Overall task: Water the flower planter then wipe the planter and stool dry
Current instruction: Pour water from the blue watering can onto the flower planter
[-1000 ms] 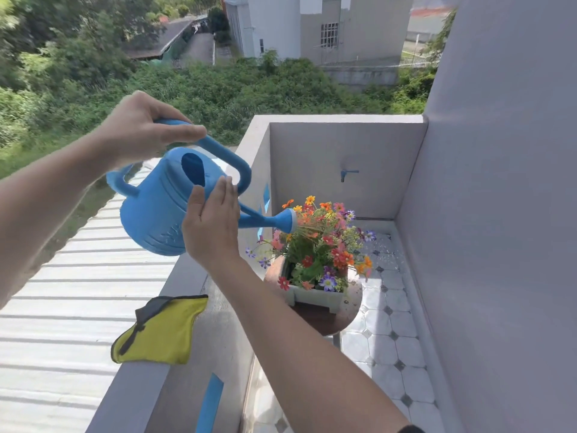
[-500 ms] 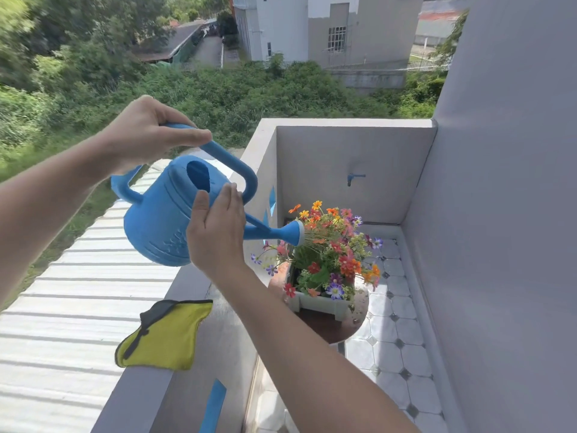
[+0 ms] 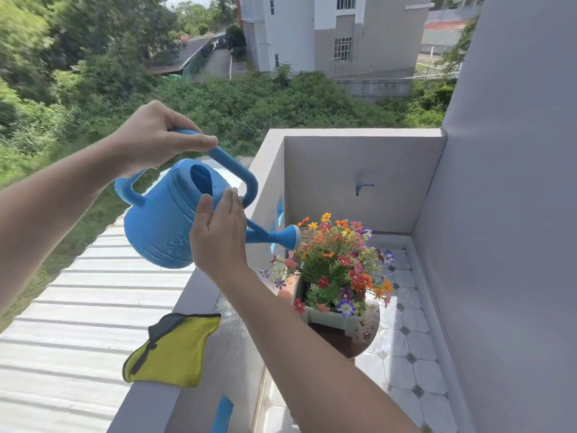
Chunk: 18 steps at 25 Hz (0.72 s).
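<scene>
Pouring, left grip closed on watering can handle, right grip flat against its side, spout over planter.

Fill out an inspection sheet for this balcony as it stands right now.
Surface: tiled balcony floor, droplets visible.
Job's things: blue watering can tilted, rose over the flower planter; planter on the round stool; yellow cloth on the parapet ledge.
Clutter: nothing seen.
Grippers: left hand grips the can's handle; right hand steadies its side.
Cables: nothing seen.
Surroundings: wall tap, corrugated roof, greenery, buildings.
</scene>
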### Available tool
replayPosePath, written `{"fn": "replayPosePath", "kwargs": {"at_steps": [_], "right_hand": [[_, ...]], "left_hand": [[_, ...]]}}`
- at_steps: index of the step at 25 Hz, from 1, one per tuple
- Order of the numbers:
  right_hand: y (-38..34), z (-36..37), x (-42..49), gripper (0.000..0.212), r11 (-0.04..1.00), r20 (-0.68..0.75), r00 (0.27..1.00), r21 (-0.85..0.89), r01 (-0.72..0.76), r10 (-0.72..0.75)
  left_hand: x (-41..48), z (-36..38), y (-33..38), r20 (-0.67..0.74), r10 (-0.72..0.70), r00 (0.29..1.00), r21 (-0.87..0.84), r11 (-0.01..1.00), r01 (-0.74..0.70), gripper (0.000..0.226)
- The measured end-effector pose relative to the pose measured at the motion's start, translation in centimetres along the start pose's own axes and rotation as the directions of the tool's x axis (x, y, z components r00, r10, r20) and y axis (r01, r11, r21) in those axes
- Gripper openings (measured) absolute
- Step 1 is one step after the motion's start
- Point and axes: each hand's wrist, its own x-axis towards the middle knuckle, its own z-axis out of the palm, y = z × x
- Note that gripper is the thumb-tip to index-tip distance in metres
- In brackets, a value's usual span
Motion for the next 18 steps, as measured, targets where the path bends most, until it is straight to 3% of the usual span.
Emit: {"fn": "replayPosePath", "kwargs": {"at_steps": [10, 18], "right_hand": [[2.5, -2.9, -0.6, 0.078, 0.986, -0.06, 0.993, -0.14, 0.091, -0.1], [2.1, -2.9, -0.4, 0.087, 0.948, 0.096, 0.984, -0.269, 0.172, -0.152]], "left_hand": [[0.7, 2.5, 2.3, 0.038, 0.088, 0.995, 0.042, 0.995, -0.089, 0.023], [0.4, 1.8, 2.4, 0.054, 0.118, 0.992, 0.176, 0.976, -0.126, 0.028]]}}
